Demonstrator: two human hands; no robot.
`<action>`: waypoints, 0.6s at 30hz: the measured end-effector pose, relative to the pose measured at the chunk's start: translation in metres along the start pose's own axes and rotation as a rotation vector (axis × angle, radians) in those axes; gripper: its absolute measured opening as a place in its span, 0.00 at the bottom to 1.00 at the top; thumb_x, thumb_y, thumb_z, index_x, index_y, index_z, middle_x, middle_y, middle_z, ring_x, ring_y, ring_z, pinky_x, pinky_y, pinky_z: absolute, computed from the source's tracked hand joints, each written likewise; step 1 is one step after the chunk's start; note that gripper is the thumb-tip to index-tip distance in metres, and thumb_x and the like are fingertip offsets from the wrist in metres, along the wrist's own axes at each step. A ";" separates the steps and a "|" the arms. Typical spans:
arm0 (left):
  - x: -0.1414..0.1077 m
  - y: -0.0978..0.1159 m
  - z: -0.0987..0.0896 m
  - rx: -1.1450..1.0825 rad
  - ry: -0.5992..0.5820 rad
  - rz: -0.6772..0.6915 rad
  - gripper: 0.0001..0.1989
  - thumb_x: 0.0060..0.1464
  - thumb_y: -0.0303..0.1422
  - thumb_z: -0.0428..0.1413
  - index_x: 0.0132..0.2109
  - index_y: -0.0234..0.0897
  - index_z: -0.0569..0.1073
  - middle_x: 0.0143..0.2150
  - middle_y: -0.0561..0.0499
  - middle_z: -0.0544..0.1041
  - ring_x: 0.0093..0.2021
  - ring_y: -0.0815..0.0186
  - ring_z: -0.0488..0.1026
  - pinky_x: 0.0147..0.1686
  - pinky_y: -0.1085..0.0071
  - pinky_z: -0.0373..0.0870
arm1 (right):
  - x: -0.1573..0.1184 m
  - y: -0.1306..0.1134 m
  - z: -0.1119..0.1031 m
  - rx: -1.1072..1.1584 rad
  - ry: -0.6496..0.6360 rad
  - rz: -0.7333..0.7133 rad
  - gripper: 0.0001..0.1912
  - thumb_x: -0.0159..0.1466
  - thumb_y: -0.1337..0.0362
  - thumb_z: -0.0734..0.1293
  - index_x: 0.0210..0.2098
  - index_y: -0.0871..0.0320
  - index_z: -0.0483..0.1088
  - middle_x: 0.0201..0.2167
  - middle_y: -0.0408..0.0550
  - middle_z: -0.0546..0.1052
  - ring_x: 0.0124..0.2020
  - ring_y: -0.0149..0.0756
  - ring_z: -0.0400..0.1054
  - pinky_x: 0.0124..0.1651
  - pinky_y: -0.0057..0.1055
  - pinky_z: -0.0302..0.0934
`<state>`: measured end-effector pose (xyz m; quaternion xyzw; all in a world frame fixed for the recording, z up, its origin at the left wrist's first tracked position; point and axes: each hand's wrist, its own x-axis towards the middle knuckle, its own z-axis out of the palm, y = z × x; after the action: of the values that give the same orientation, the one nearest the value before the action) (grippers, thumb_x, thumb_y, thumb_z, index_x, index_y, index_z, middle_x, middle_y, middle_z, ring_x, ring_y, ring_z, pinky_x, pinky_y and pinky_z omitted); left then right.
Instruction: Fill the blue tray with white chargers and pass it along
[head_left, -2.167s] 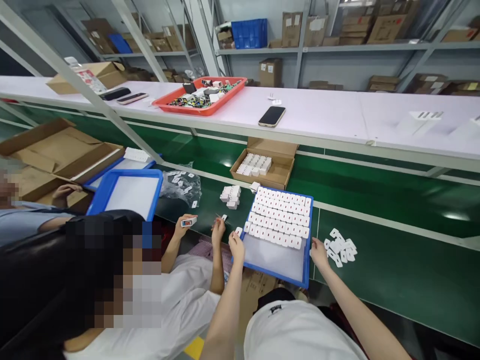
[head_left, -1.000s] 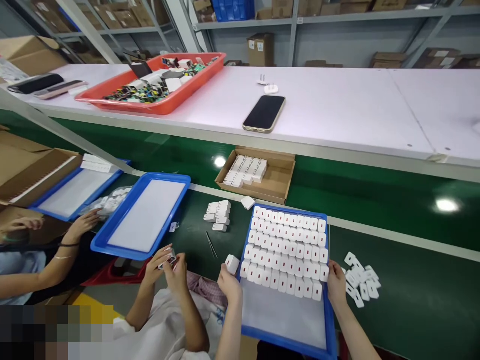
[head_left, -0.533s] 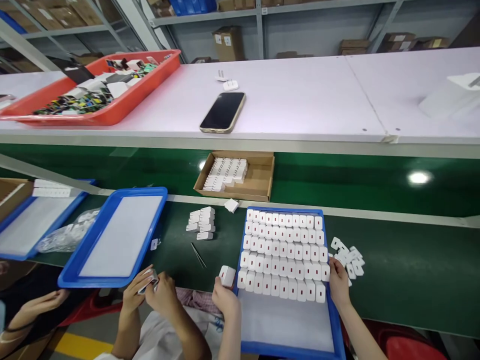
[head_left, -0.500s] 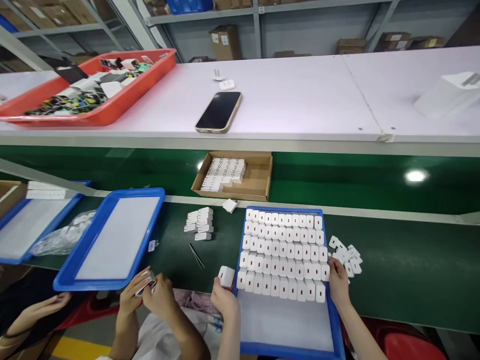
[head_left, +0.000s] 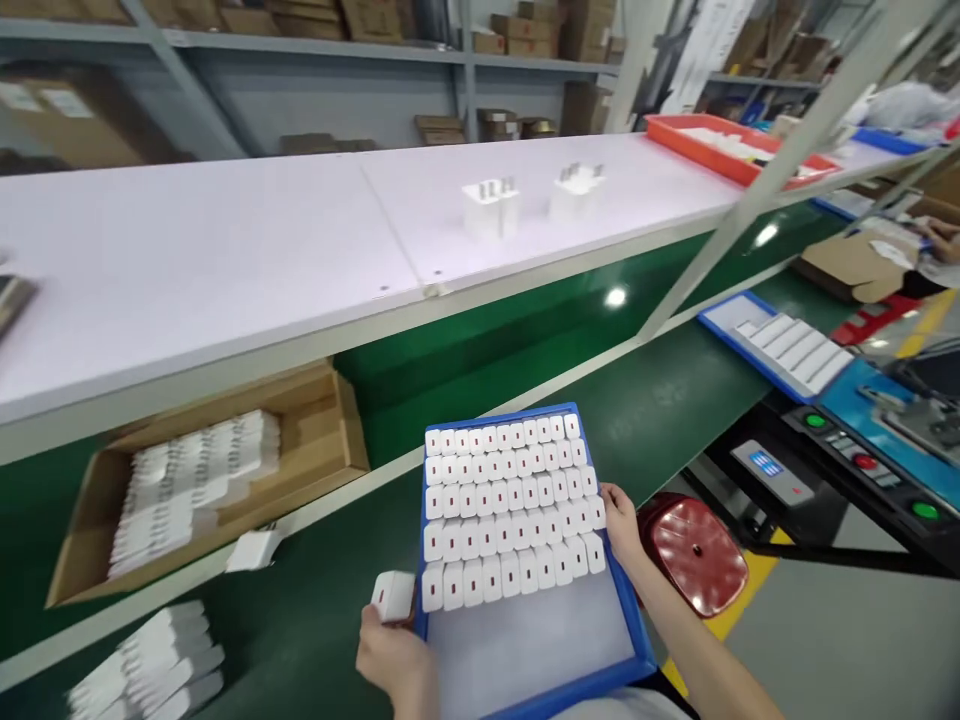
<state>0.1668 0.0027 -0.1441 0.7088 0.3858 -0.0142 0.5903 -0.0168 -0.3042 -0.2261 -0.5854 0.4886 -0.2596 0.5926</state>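
My left hand (head_left: 396, 655) is closed around a white charger housing (head_left: 393, 596), beside the left rim of a blue tray (head_left: 639, 640). At the tray's right rim, my right hand (head_left: 621, 525) grips with curled fingers. Rows of white charger housings (head_left: 512, 496), each with a small reddish slot, fill the tray's far part. Its near part shows a bare white lining. The tray is in front of me over the green bench (head_left: 315, 590); whether it touches the bench I cannot tell.
A carton (head_left: 319, 420) of white pronged pieces stands at left, with a stack of white pieces (head_left: 169, 665) nearer me. Above the bench runs a white shelf (head_left: 285, 240) with two plugs. To the right are a slanted post (head_left: 712, 255), a red stool (head_left: 697, 555) and a machine with buttons (head_left: 862, 460).
My view has turned to the right. The tray has moved right, away from the carton, with both hands at it. The co-worker's hands and the red bin at left have left the view.
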 end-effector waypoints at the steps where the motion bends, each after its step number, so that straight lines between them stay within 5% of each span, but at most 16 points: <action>1: -0.007 0.003 0.014 0.004 -0.024 -0.001 0.14 0.64 0.38 0.53 0.34 0.35 0.73 0.27 0.53 0.72 0.25 0.63 0.71 0.25 0.67 0.66 | 0.005 0.000 -0.012 0.014 0.035 0.005 0.15 0.72 0.54 0.68 0.48 0.61 0.74 0.44 0.48 0.78 0.41 0.37 0.76 0.45 0.39 0.74; 8: -0.078 0.001 0.124 0.082 -0.290 0.011 0.18 0.68 0.45 0.55 0.40 0.33 0.75 0.32 0.52 0.77 0.30 0.67 0.74 0.33 0.68 0.73 | 0.054 -0.004 -0.101 0.093 0.233 0.043 0.15 0.72 0.55 0.68 0.49 0.61 0.74 0.44 0.48 0.78 0.40 0.37 0.75 0.43 0.37 0.74; 18: -0.171 -0.043 0.255 0.231 -0.499 0.048 0.20 0.66 0.48 0.56 0.41 0.33 0.77 0.34 0.50 0.78 0.35 0.63 0.76 0.41 0.62 0.74 | 0.146 0.011 -0.207 0.113 0.375 0.057 0.15 0.72 0.54 0.68 0.46 0.62 0.74 0.40 0.46 0.78 0.36 0.35 0.75 0.40 0.35 0.73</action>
<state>0.1338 -0.3037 -0.1759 0.7551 0.2072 -0.2182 0.5825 -0.1458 -0.5217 -0.2434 -0.4785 0.5916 -0.3743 0.5300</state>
